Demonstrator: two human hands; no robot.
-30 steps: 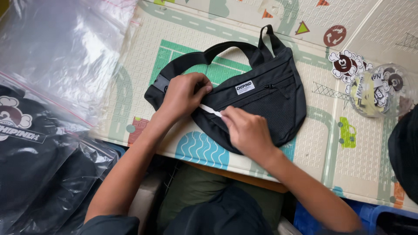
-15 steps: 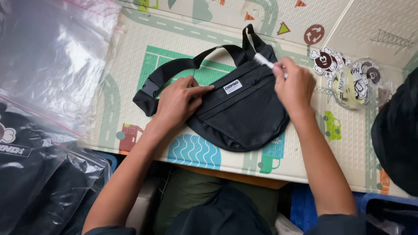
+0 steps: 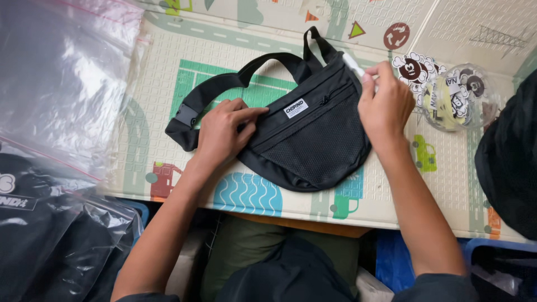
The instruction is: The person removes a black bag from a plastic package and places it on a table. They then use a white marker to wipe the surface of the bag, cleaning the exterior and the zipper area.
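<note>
Your left hand (image 3: 226, 131) lies flat, fingers spread, on the near-left end of the black waist bag (image 3: 305, 131), pinning it to the patterned play mat (image 3: 168, 84). Your right hand (image 3: 386, 106) pinches a small white strip (image 3: 353, 63) just beyond the bag's far-right corner, beside the strap (image 3: 235, 78). The bag appears zipped; whether anything is left to do on it cannot be told.

A black waist bag (image 3: 313, 128) lies flat on the play mat (image 3: 168, 67), zipper shut, strap looped above it. A small white strip (image 3: 352, 63) sticks up by the bag's top right corner.
</note>
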